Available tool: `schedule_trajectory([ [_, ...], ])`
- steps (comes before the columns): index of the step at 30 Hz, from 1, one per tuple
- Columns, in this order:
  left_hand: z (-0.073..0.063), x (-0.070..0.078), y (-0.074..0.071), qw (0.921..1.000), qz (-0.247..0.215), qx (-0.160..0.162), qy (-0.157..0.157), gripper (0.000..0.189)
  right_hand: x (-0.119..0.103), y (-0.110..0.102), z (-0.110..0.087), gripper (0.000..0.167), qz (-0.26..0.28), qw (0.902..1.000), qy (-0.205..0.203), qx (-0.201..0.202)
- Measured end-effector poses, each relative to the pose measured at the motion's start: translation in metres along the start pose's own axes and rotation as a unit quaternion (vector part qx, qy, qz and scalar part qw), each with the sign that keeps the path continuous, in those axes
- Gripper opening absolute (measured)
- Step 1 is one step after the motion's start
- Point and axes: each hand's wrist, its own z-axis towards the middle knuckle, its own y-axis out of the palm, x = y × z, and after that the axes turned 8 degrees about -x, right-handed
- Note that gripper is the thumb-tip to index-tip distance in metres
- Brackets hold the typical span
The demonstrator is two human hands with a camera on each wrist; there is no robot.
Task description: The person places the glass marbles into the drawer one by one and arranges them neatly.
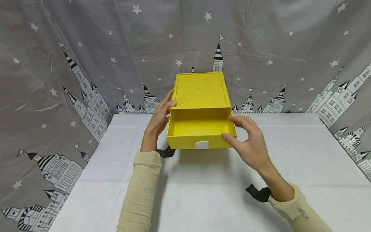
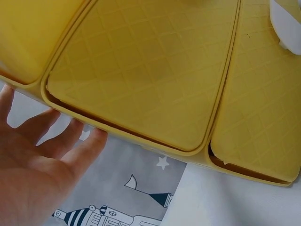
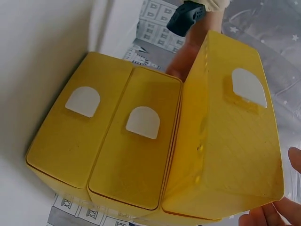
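Note:
A yellow three-drawer plastic cabinet [image 1: 203,90] stands on the table, its top drawer [image 1: 200,141] pulled out and nothing visible inside it. Each drawer front carries a rounded white handle [image 3: 142,121]. Against the cabinet's left side lies my left hand [image 1: 158,119], thumb over the top edge, fairly straight fingers touching the side wall. My right hand [image 1: 253,143] is around the front right corner of the pulled-out drawer. Its fingertips are by the drawer's right wall. The thumb [image 3: 295,158] stands apart from the drawer in the right wrist view. Two lower drawers [image 3: 70,146] are closed.
A white cloth [image 1: 203,199] covers the table. Behind and beside it hangs a grey curtain [image 1: 261,38] printed with castles and stars. A black strap [image 1: 259,193] hangs from the right wrist and another [image 1: 166,152] from the left.

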Motion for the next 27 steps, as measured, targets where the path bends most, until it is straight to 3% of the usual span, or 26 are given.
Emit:
schedule_trajectory([
  [6,0.0,-0.001,0.001,1.0,-0.003,-0.002,0.001,0.062,0.007,0.002,-0.003,0.065,-0.003,0.9999,-0.006,-0.008],
  [15,0.002,-0.002,0.004,0.9999,0.001,-0.009,-0.004,0.062,0.019,0.001,-0.001,0.1,-0.025,0.9968,0.051,-0.056],
  [20,0.003,-0.001,0.002,1.0,-0.004,-0.005,-0.006,0.062,0.025,-0.001,0.008,0.103,-0.015,0.9959,0.06,-0.066],
  [27,0.003,0.0,0.0,0.9999,-0.006,0.0,-0.015,0.062,0.035,0.004,0.028,0.096,-0.006,0.9904,0.113,-0.079],
])
